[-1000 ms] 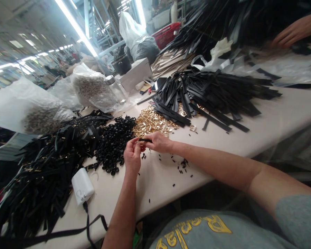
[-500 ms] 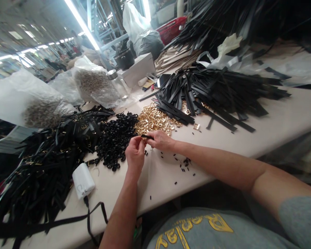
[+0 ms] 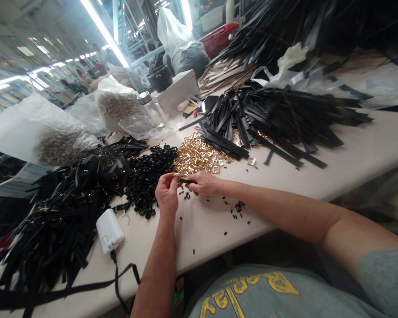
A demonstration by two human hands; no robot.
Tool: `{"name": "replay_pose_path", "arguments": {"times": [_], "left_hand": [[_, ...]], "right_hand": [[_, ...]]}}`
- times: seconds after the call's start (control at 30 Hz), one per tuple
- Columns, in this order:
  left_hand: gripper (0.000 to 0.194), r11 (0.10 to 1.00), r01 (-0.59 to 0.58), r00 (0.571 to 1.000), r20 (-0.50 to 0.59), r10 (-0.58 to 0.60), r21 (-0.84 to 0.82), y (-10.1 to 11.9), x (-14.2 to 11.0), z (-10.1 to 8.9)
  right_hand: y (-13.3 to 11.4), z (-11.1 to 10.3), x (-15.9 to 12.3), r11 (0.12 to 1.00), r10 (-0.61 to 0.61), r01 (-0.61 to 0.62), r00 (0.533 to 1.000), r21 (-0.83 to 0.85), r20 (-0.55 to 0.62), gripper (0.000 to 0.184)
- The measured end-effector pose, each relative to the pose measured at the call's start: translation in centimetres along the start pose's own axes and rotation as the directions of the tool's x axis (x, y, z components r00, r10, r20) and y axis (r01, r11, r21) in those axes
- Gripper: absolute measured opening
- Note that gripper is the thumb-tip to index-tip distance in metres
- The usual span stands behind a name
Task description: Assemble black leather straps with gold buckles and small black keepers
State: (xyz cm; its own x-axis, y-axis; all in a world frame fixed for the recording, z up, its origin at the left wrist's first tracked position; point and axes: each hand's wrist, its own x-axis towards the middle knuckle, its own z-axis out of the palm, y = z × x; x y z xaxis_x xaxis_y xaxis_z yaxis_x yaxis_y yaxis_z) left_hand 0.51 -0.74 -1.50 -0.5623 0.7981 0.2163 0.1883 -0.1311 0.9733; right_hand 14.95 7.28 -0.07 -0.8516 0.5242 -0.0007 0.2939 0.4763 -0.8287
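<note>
Head view, centre of the frame: pinching a black strip in the right hand, long axis roughly sideways, left end at the narrowed fingers of the left hand. Cannot tell what, if anything, is gripped there.

Workshop interior: tubular ceiling lights above, blue metal framework far, and a pale worktable near, extending left to right.

Gold buckles glossy metal; black strips perhaps leather.
</note>
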Motion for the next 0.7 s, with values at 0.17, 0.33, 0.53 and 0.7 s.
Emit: {"name": "replay_pose_path", "arguments": {"times": [0.17, 0.33, 0.53, 0.7], "left_hand": [[0.029, 0.999, -0.034, 0.999, 0.033, 0.035, -0.030, 0.3, -0.3, 0.4], [0.025, 0.994, -0.109, 0.993, 0.048, 0.110, -0.018, -0.2, -0.5, 0.4], [0.018, 0.933, -0.287, 0.956, 0.121, 0.266, 0.219, -0.9, -0.9, 0.0], [0.023, 0.948, -0.285, 0.948, 0.185, 0.257, 0.144, 0.0, -1.2, 0.1]], "right_hand": [[-0.5, 0.1, -0.1, 1.000, 0.018, -0.018, 1.000, -0.009, 0.021, 0.018], [-0.2, 0.1, 0.2, 0.998, 0.013, -0.012, 1.000, 0.066, -0.015, 0.021], [0.1, 0.0, 0.2, 0.999, 0.029, -0.026, 0.997, 0.047, -0.075, 0.021], [-0.2, -0.2, 0.0, 0.995, 0.048, -0.058, 0.991, -0.079, -0.123, 0.019]]}}
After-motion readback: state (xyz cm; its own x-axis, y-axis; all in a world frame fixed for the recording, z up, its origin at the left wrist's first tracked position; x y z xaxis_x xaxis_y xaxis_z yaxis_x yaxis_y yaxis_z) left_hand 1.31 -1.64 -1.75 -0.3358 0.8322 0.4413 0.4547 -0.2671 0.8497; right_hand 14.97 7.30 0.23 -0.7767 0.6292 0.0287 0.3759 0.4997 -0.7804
